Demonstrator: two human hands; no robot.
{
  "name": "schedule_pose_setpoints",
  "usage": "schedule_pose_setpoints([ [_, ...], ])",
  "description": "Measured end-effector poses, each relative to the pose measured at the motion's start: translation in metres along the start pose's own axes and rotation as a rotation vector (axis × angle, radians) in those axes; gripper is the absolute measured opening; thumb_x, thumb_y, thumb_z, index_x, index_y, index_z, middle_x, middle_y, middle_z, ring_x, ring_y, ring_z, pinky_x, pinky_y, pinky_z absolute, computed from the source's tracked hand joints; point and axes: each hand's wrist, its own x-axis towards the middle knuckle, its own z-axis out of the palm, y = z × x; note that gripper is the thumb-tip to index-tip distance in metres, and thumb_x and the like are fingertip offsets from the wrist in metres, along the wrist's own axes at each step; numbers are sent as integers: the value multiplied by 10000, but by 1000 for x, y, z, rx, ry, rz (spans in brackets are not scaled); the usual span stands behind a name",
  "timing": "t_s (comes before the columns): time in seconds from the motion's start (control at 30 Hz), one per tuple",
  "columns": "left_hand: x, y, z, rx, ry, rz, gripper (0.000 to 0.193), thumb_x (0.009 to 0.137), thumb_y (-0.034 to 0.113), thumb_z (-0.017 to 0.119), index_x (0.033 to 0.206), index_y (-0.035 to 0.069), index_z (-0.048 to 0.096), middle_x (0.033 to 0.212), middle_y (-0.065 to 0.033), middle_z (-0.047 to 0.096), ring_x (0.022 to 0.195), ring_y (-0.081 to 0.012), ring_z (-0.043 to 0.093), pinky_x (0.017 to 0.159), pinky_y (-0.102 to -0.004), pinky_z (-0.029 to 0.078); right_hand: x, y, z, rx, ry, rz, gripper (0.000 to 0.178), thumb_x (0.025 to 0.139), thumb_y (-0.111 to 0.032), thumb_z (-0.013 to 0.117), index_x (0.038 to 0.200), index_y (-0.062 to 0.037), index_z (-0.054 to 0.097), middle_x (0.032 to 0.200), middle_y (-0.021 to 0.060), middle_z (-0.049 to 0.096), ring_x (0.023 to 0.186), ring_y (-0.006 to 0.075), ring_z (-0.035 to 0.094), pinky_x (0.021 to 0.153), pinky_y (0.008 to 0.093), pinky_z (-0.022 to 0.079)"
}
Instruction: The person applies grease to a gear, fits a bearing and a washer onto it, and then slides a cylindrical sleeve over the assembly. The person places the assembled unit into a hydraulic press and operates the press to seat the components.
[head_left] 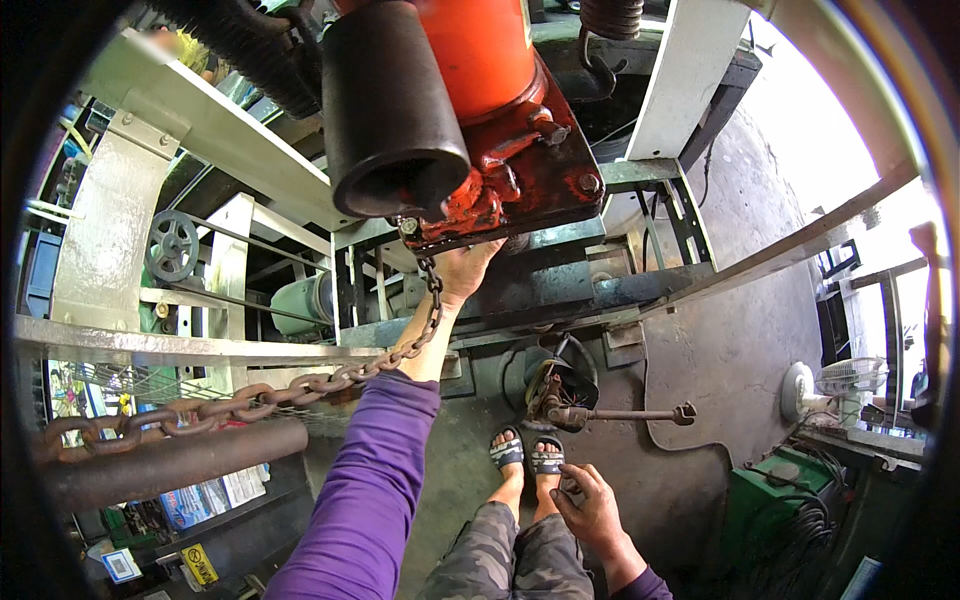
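Observation:
My left arm, in a purple sleeve, reaches up to a bolted red metal plate (540,190) below an orange-red cylinder (475,50). My left hand (462,272) is at the underside of this plate, which hides its fingers, so what it grips does not show. A rusty chain (330,381) runs from the plate's near corner past my left wrist to the lower left. Beside the cylinder hangs a thick black hollow tube (390,110). Low in front of my legs is my right hand (590,503), its fingers loosely bent and apart, with nothing visible in it.
Pale steel frame beams (95,340) surround the machine. A rusty round bar (190,462) juts in at left. On the floor ahead of my feet stands a metal fitting with a rod handle (640,413). At right are a green machine (780,490) and a white fan (850,376).

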Motion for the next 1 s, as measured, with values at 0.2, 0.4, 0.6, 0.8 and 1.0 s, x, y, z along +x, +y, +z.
schedule_pose_setpoints([
  [0.2, -3, 3, 5, -126, -9, -70, 534, 915, 224, 886, 1342, -9, 663, 1301, -86, 726, 1194, -194, 666, 1102, -376, 490, -1, -3, -5, -21, -26, 20, 442, 890, -140, 816, 1294, -11, 690, 1126, 180, 690, 958, 326, 726, 842, 402, 600],
  [0.4, -8, 14, 13, -195, 14, -132, 566, 864, 227, 925, 1301, -38, 681, 1286, -102, 738, 1174, -202, 669, 1099, -384, 489, 0, -1, -7, -57, -54, 39, 437, 920, -151, 806, 1306, 12, 682, 1118, 174, 685, 956, 307, 719, 848, 389, 596],
  [0.6, -7, 7, 20, -117, 115, -90, 439, 921, 259, 870, 1238, -8, 724, 1220, -84, 769, 1120, -204, 681, 1046, -388, 499, 3, 1, -6, -42, -73, 33, 422, 938, -162, 796, 1304, 13, 681, 1111, 177, 681, 974, 313, 731, 865, 397, 599],
  [0.8, -8, -5, 19, -128, 119, -40, 484, 940, 274, 856, 1295, -4, 681, 1280, -79, 747, 1147, -200, 673, 1062, -388, 489, 8, -3, -4, -23, -109, 71, 416, 949, -183, 788, 1300, 13, 682, 1099, 178, 676, 941, 320, 734, 856, 397, 601],
  [1.0, -8, -5, 18, -138, 115, -79, 490, 937, 291, 860, 1287, -4, 685, 1255, -71, 754, 1134, -184, 674, 1047, -375, 494, 11, -2, -2, -40, -93, 27, 419, 951, -188, 785, 1296, 27, 682, 1096, 176, 675, 934, 314, 731, 844, 392, 601],
])
